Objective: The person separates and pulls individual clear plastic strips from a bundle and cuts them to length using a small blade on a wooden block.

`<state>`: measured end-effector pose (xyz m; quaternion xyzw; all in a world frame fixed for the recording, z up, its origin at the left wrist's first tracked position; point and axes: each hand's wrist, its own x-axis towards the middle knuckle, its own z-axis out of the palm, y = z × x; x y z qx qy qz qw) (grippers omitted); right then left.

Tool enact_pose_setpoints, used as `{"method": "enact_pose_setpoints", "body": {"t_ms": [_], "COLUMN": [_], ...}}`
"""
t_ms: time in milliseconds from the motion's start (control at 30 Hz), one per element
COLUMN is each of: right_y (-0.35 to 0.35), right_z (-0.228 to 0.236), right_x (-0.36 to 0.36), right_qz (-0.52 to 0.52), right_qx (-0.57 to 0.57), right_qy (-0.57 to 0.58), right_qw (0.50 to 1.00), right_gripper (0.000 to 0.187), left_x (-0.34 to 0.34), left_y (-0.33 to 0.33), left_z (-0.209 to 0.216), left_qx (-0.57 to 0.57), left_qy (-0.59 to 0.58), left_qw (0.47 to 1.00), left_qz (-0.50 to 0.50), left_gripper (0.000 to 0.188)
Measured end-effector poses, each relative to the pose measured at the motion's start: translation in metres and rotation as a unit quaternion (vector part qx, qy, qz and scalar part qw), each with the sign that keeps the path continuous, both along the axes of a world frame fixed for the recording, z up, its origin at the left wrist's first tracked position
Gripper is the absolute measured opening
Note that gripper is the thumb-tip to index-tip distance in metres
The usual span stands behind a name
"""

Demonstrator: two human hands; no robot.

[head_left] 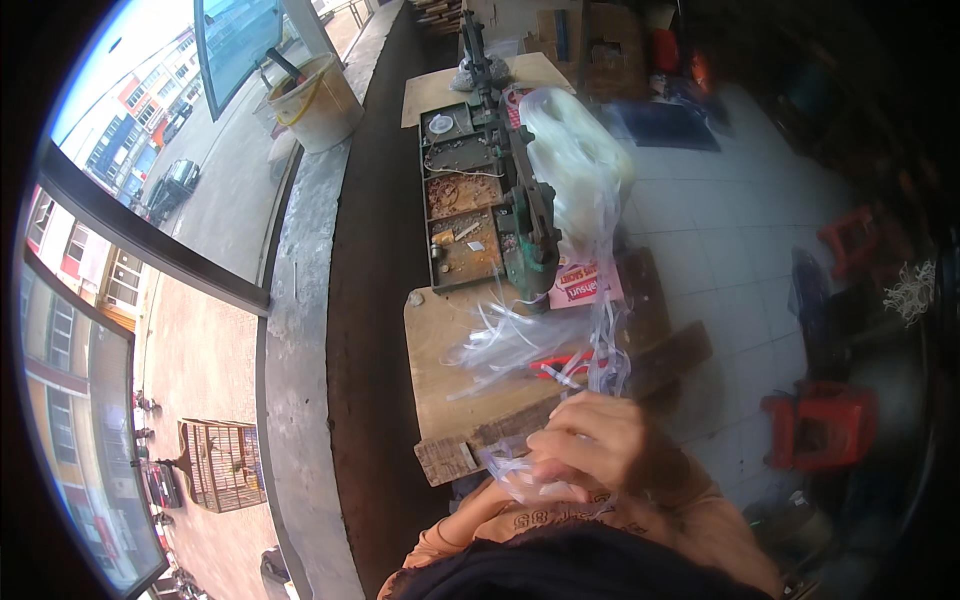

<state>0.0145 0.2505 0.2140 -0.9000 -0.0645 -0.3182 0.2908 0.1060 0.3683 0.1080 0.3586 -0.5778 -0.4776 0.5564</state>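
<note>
Close to my body, my right hand (592,438) is curled with its fingers bent over clear plastic strips (520,478). Lower and partly hidden by those strips and by the right hand, my left hand (490,502) is closed on the same bunch. Just beyond the hands, a loose heap of thin translucent strips (520,338) lies on the wooden board (440,390). Among them is a red-handled tool (562,364), mostly covered, so its kind is unclear. A large pale bundle of plastic (575,160) rests farther off, with strands trailing toward me.
A green bench vise (530,255) stands beyond the strips, beside a divided metal tray (465,200) of small scraps. A pink printed card (585,285) lies by the vise. Red stools (825,430) stand on the right. A bucket (315,105) sits on the left ledge; a wooden birdcage (220,465) hangs outside.
</note>
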Motion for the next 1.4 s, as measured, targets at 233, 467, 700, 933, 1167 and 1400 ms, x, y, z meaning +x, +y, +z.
{"method": "enact_pose_setpoints", "body": {"t_ms": [233,467,700,933,1167,1400], "right_y": [-0.116,-0.100,-0.086,-0.075,-0.078,-0.156], "right_z": [-0.106,-0.164,-0.170,-0.088,-0.064,0.022], "right_x": [-0.015,0.047,0.051,-0.026,-0.096,-0.165], "right_qz": [-0.441,-0.129,-0.149,-0.022,0.033,-0.230], "right_qx": [0.182,0.489,0.663,0.719,0.638,0.413], "right_qy": [-0.032,-0.037,-0.100,-0.013,0.144,0.349], "right_qw": [0.878,0.862,0.727,0.694,0.755,0.809], "right_gripper": [0.049,0.057,0.020,0.035,0.064,0.048], "left_x": [0.022,0.030,0.015,0.034,0.088,0.087], "left_y": [0.023,0.014,0.017,0.052,0.022,0.020], "left_z": [0.037,0.044,0.028,0.044,0.037,0.041], "left_qx": [0.110,0.134,0.123,0.112,-0.162,-0.129], "left_qy": [0.071,0.054,0.144,0.217,0.457,0.504], "left_qw": [0.985,0.989,0.973,0.967,0.874,0.853], "left_qz": [0.112,-0.024,-0.130,0.076,0.039,0.040], "left_gripper": [0.074,0.071,0.070,0.060,0.026,0.028]}}
